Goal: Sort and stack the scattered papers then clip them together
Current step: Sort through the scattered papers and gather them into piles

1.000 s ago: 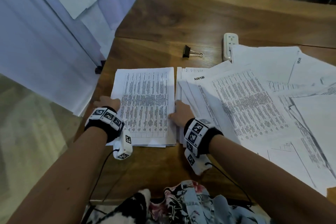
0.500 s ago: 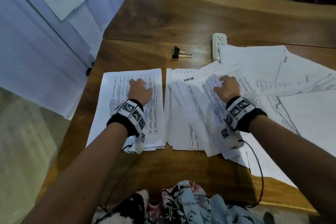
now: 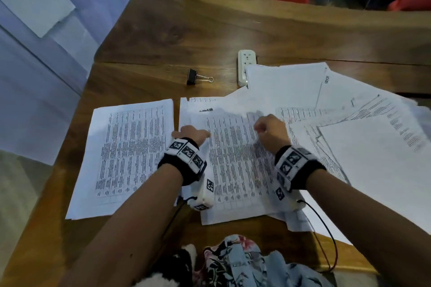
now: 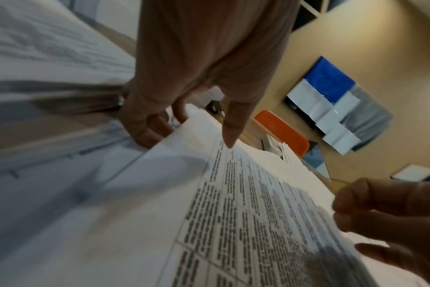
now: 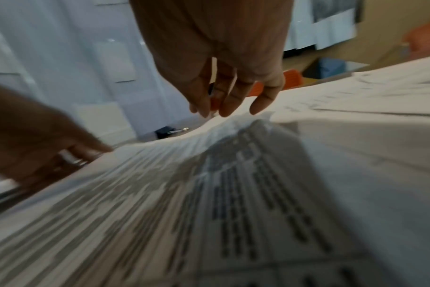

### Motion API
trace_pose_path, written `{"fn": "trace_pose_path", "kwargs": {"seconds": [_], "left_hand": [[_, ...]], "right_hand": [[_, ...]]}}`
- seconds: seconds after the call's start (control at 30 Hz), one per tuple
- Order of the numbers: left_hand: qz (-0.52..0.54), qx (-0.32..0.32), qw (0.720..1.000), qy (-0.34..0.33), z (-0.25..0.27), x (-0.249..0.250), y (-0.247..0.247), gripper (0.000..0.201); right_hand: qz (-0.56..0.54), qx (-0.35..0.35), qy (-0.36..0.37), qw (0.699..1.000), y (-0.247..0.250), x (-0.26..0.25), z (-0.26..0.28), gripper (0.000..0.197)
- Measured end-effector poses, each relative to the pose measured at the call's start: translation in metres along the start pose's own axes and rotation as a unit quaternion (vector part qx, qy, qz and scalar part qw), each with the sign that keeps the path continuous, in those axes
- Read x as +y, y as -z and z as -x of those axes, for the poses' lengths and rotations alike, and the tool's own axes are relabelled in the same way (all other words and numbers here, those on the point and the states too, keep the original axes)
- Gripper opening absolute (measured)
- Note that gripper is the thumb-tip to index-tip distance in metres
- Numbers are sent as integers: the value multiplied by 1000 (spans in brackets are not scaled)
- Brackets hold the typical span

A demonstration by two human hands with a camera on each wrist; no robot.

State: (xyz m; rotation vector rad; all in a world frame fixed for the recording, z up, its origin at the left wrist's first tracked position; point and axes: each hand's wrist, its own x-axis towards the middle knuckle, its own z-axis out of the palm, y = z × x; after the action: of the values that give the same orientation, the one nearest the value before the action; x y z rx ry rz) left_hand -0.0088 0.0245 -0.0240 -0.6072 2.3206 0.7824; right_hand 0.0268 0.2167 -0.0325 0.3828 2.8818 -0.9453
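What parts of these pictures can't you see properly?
- Words on the printed sheet: too small in the head view, blurred in the right wrist view.
- Left hand: some fingers hidden behind the sheet's edge in the left wrist view.
- Power strip: near end covered by the scattered papers.
- Scattered papers: cut off by the head view's right edge.
- Binder clip: mostly hidden by fingers in the left wrist view.

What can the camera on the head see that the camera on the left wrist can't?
Only the head view shows the neat stack on the left, the white power strip and the loose papers spread to the right. Only the left wrist view shows the blue and white picture on the wall. Both show the left hand gripping the printed sheet's edge, with the right hand close by.
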Motion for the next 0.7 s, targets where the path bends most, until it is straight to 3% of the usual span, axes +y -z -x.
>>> {"fn": "trace_pose_path", "kwargs": {"seconds": [0.03,0.1,0.2,0.27,0.3,0.37,0.43,0.53,0.63,0.7], "left_hand": [[40,1,999,6,0,1,-2,77],[119,3,993,-10,2,6,-9,72],[217,26,976,-9,6,13,-18,77],[209,28,977,29,5,16,-21,85],[198,24,979,47,4,17,-22,86],[177,13,982,63,6,19,-25,85],[146,14,987,59,8,20,-29,84],[110,8,992,55,10,23,-32,83],[54,-1,998,40,2,19,-33,69],[10,15,1000,20,-1,16,-30,59]], "right_hand": [[8,-6,33,999,-7,-3,4,16],[58,-21,17,998,-14,-4,8,22],[134,-33,-136,981,-9,6,9,75],[87,-29,-227,970,-3,14,8,107],[69,-26,-244,967,-1,15,6,114],[10,-26,-247,969,1,18,1,106],[-84,-44,-233,968,3,18,-4,75],[-70,20,-81,994,0,15,-3,15],[-11,79,174,981,-7,-8,18,20],[53,99,349,930,-13,-17,34,19]]}}
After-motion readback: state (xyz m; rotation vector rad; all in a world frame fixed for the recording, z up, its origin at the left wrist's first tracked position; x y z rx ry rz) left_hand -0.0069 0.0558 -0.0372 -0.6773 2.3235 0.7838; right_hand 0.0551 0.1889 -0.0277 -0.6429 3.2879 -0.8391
